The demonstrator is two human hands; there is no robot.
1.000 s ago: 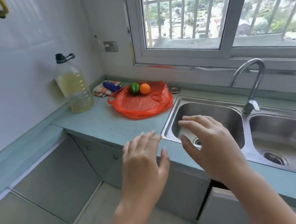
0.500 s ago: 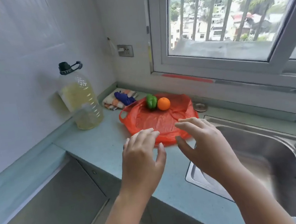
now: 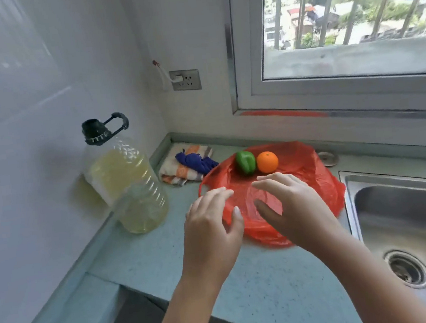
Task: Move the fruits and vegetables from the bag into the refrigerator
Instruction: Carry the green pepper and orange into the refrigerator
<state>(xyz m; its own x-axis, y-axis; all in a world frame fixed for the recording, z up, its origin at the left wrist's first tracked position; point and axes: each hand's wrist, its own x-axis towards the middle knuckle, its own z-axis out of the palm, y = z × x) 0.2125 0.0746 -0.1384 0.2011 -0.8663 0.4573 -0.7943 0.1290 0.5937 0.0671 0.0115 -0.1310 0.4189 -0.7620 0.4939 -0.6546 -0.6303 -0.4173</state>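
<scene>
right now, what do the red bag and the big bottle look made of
The red bag looks like thin glossy plastic film, by its crinkles and translucent sheen. The big bottle is probably clear ribbed plastic, since yellowish liquid shows through.

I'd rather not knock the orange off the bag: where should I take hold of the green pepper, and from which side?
Probably grip the green pepper over its rounded top and left flank, coming from above-left: the orange sits close on its right, its left side is free, and it lies uncovered on the flattened red bag.
</scene>
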